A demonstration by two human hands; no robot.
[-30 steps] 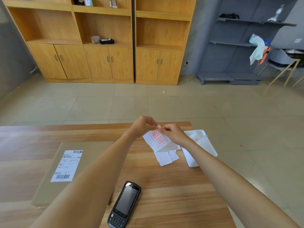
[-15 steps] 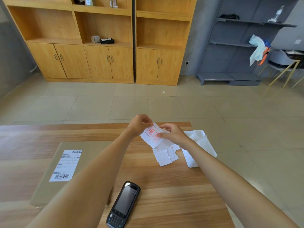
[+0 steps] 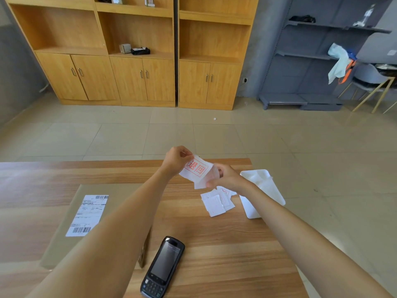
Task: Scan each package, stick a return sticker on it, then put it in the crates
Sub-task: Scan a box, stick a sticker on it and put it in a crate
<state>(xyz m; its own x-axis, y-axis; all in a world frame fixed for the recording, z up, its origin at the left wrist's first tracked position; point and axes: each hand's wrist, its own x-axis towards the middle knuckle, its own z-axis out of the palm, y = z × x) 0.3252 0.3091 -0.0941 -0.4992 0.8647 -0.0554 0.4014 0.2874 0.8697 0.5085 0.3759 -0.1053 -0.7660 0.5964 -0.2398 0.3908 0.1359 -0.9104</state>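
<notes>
- Since the earlier frames the sticker (image 3: 197,168) has risen a little and spread wider between the hands, its red print now squarely facing the camera; scanner and package lie as they did.
- Left hand (image 3: 176,158) pinches the sticker's upper left corner with curled fingers, above the table's far edge.
- Right hand (image 3: 225,177) pinches the lower right side, where a thin white layer curls away from the sheet; whether that is backing paper cannot be told.
- Sticker: thin, white, roughly square, slightly bowed, with two red characters in a red frame, held clear of the table.
- Just below the right hand, a loose pile of stickers (image 3: 217,202) lies flat on the wood, overlapping one another.
- Beside the pile, a white tray (image 3: 266,191) with glossy rounded corners overhangs the table's right edge.
- Table (image 3: 214,244): striped wood grain, smooth, with bare room between pile and scanner.
- Scanner (image 3: 163,268): black, glossy dark screen, keypad at the near end, lying tilted near the front edge.
- Package (image 3: 64,239): flat brown cardboard, matte, at the left, with a white barcoded label (image 3: 87,214) on top; the left forearm crosses its right edge.
- Beyond the far edge, open tiled floor (image 3: 193,134) runs to wooden cabinets (image 3: 137,61).
</notes>
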